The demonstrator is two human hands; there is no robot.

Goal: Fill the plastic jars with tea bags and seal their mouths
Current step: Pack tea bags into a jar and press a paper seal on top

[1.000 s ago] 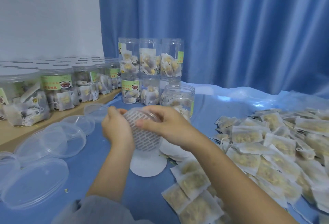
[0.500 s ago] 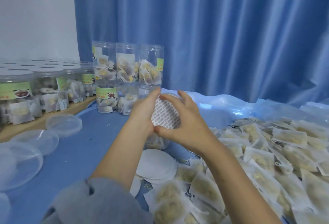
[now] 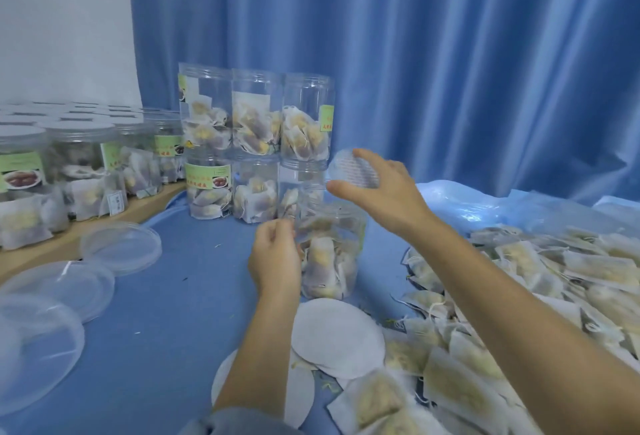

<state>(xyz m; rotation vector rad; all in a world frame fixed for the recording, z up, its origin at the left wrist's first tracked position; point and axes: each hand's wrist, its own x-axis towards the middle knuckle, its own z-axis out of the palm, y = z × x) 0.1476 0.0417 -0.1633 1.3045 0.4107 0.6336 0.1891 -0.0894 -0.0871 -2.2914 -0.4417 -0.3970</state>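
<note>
Right hand raised pinching seal disc

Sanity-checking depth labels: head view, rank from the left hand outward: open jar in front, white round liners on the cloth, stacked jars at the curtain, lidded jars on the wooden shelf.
From the left hand:
1. Open jar: touching it, just right.
2. White round liners: on the cloth, nearer the person.
3. Stacked jars: behind, by the curtain.
4. Lidded jars: far left, on the shelf.

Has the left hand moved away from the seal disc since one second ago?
Yes. The left hand has dropped off the disc and now touches the side of the jar on the table; the right hand alone holds the disc above it.
</note>
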